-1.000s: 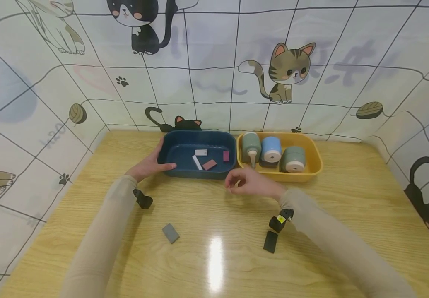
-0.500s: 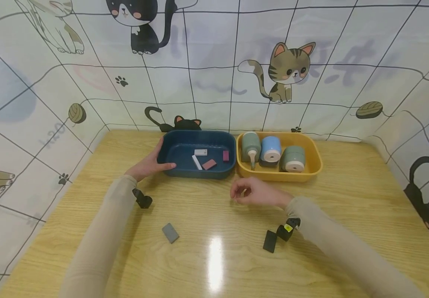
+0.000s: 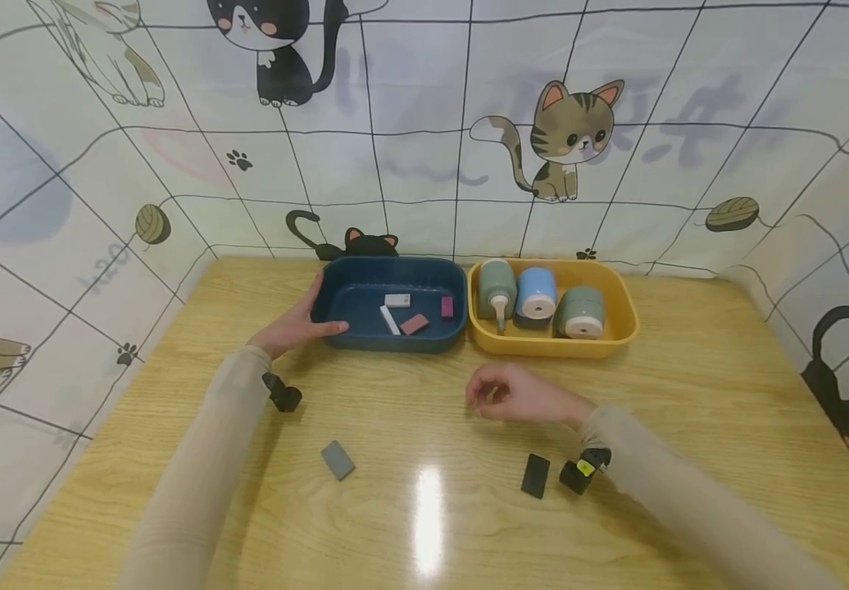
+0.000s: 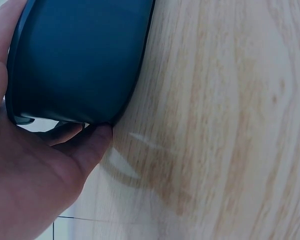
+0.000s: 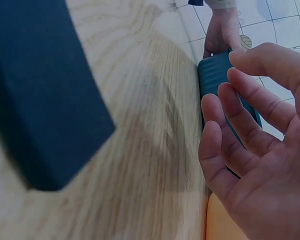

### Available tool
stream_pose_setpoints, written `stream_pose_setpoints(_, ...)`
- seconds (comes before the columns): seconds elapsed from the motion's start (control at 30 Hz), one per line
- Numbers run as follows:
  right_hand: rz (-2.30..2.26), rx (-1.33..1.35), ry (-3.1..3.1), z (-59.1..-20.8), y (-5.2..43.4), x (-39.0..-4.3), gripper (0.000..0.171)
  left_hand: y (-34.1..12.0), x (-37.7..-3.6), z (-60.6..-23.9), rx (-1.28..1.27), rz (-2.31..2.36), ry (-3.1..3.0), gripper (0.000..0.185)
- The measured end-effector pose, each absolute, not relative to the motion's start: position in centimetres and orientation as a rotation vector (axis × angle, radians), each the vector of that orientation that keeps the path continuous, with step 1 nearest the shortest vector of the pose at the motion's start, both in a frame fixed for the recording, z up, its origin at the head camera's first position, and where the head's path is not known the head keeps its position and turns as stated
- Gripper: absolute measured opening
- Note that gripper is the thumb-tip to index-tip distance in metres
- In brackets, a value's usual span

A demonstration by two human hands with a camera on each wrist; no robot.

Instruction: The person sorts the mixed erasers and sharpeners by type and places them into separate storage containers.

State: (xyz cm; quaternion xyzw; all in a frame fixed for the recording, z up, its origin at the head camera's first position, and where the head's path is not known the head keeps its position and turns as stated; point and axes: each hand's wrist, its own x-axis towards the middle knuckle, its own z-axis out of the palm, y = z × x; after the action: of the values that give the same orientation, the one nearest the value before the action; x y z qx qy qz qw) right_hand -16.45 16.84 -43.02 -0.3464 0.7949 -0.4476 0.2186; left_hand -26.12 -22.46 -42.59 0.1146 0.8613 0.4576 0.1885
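My left hand [image 3: 290, 329] grips the left end of a dark blue bin [image 3: 395, 345], its thumb over the front edge. The left wrist view shows the thumb and fingers around the end of the same bin [image 4: 85, 55]. Inside lie two white blocks, a dusty pink block [image 3: 415, 324] and a magenta block [image 3: 447, 307], all eraser-like. My right hand [image 3: 524, 395] hovers over the table in front of the yellow bin [image 3: 542, 347], fingers loosely curled and holding nothing. Nearest to it is a black block [image 3: 535, 476], large in the right wrist view.
A grey block [image 3: 338, 460] lies on the wooden table [image 3: 410, 418], front left. The yellow bin touches the blue bin's right side and holds a green bottle [image 3: 496, 287] with a nozzle, a blue container [image 3: 538, 291] and a green container [image 3: 581, 310]. A cat-patterned sheet [image 3: 417, 164] stands behind.
My right hand has drawn back from the front of the two bins, toward me and slightly right. The left hand keeps its grip, and the bins and blocks stay in place.
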Motion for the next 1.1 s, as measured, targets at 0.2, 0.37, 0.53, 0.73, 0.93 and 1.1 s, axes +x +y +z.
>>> stream_pose_setpoints(0.2, -1.234, -0.982, 2.195, -43.4, 17.5, -15.8, 0.013, -22.4, -26.2, -42.6, 0.322, 1.263, 2.446, 0.112)
stream_pose_setpoints(0.37, -1.242, -0.988, 2.178, -43.7, 18.3, -15.2, 0.014, -22.4, -26.4, -42.7, 0.311, 1.254, 2.450, 0.112)
stream_pose_setpoints(0.53, -1.267, -1.014, 2.151, -44.1, 19.1, -14.5, 0.017, -22.5, -26.5, -42.9, 0.303, 1.253, 2.444, 0.112)
stream_pose_setpoints(0.73, -1.274, -1.041, 2.153, -44.0, 19.7, -13.7, 0.021, -22.5, -26.4, -42.7, 0.306, 1.257, 2.439, 0.111)
stream_pose_setpoints(0.93, -1.240, -0.951, 2.162, -44.1, 20.4, -13.1, 0.026, -21.8, -25.3, -40.8, 0.300, 1.276, 2.404, 0.108)
stream_pose_setpoints(1.1, -1.232, -0.972, 2.159, -44.1, 21.0, -12.7, 0.030, -21.2, -24.6, -39.5, 0.295, 1.271, 2.398, 0.106)
